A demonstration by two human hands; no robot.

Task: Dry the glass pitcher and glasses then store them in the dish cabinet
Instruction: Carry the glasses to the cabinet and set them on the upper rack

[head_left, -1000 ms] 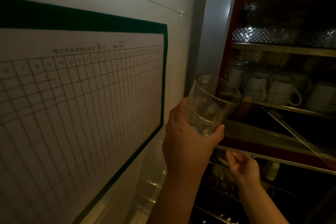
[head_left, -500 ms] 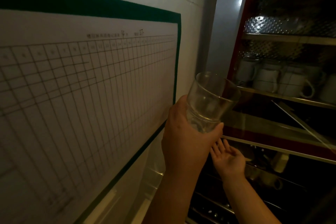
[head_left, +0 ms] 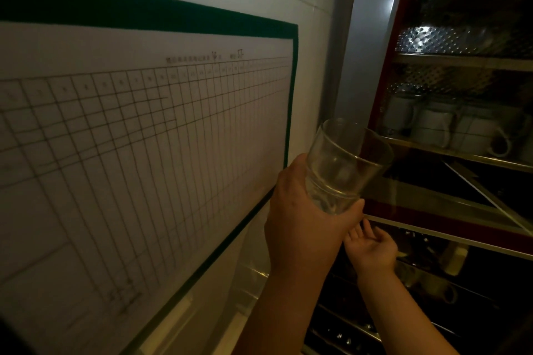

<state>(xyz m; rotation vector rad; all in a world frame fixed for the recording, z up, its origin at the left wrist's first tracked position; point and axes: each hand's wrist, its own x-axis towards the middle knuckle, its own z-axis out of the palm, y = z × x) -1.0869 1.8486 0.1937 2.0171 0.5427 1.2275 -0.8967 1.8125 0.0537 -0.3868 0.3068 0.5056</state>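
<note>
The left hand (head_left: pixel 300 219) gripped the base of a clear glass tumbler (head_left: pixel 343 164), tilted before the dish cabinet (head_left: pixel 383 66). The right hand (head_left: pixel 372 248) lay open, palm up, just below it.

The big white paper chart (head_left: pixel 138 158) has thin black grid lines and a dark green border. Right of the chart, the dish cabinet's frame (head_left: pixel 386 66) is dark red, with shiny dotted metal inside. Its round mugs (head_left: pixel 432 127) are white.
</note>
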